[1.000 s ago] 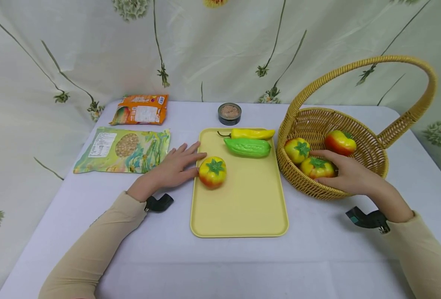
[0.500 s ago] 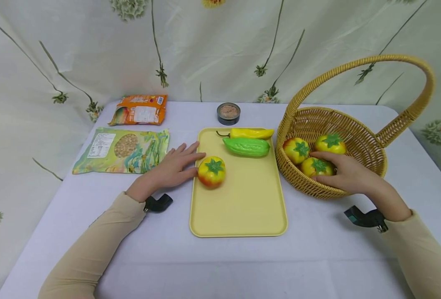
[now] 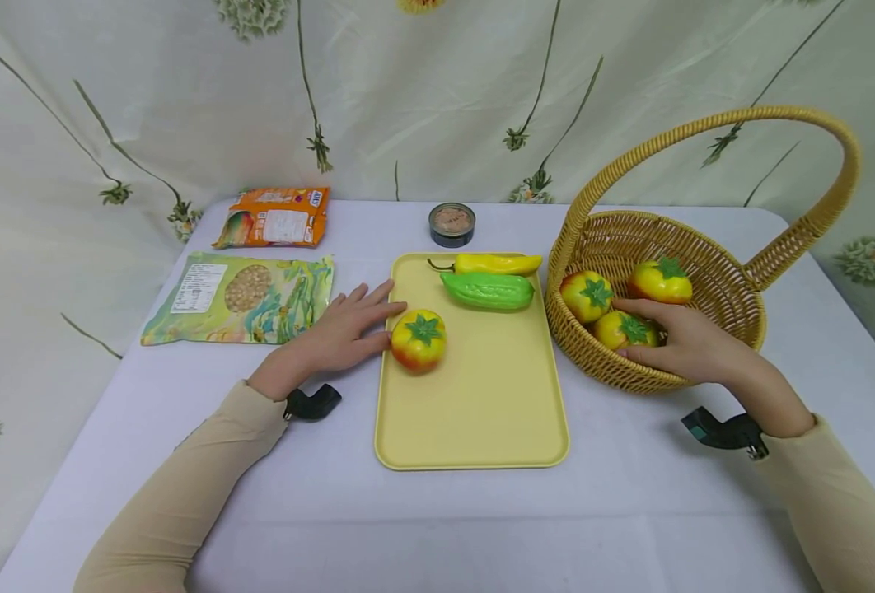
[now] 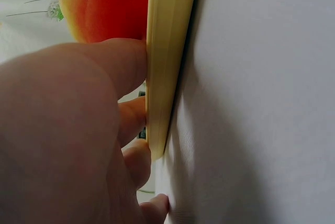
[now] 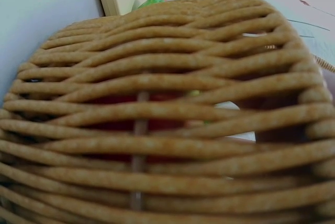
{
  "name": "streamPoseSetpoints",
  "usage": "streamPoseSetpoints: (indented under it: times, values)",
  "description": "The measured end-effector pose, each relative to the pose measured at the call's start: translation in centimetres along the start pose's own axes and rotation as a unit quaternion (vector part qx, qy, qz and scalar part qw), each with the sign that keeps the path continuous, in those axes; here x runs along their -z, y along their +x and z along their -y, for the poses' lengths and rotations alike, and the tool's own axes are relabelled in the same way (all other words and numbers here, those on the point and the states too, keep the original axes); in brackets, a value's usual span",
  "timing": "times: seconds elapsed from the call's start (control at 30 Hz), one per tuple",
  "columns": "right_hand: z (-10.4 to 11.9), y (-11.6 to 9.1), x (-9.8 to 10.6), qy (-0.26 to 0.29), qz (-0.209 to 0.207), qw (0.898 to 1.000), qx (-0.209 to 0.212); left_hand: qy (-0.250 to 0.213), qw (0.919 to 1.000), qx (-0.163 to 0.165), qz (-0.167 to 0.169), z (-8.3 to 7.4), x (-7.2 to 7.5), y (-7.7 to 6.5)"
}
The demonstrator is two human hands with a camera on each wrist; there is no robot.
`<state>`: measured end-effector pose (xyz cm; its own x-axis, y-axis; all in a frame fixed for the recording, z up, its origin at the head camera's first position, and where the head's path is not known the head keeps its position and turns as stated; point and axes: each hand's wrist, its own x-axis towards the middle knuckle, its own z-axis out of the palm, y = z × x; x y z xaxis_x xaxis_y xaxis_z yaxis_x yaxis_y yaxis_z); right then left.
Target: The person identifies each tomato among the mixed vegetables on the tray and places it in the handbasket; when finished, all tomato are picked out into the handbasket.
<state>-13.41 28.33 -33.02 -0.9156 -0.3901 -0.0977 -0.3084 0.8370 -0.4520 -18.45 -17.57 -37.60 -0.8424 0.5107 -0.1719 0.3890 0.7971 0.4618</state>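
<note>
On our table stands the wicker basket, right of the yellow tray. We judge the step to be grasping; lifting would call for a firm hold, clear of the rim. Our left hand lies spread over the tray's edge, thumb at the lone fruit. Our right hand curls thumb and fingers round the near fruit, inside the basket.

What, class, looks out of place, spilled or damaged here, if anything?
Nothing stands out. The tray lies flat, with one tomato, a yellow pepper and a green vegetable on it. The basket stands upright, three tomatoes inside. No spill or damage shows, though the right hand covers part of one of them.
</note>
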Motion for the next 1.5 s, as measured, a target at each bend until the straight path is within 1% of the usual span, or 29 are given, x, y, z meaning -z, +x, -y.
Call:
streamPoseSetpoints:
  times: [0.23, 0.43, 0.67, 1.13, 1.5]
  values:
    - [-0.09, 0.11, 0.05, -0.003, 0.001, 1.0, -0.001, 0.0, 1.0, -0.005, -0.003, 0.16, -0.08, -0.06]
    - [-0.02, -0.03, 0.08, -0.006, 0.0, 1.0, -0.002, -0.001, 1.0, -0.002, -0.003, 0.01, -0.15, -0.15]
    - [0.05, -0.12, 0.07, 0.001, 0.0, 1.0, -0.012, -0.001, 1.0, -0.001, -0.001, -0.04, -0.04, -0.15]
    - [0.15, -0.21, 0.2, 0.007, -0.005, 1.0, -0.012, -0.001, 1.0, -0.004, 0.0, -0.13, 0.07, -0.12]
    - [0.13, -0.2, 0.26, 0.01, -0.004, 1.0, -0.011, -0.002, 0.9998, -0.018, -0.011, -0.12, 0.12, -0.23]
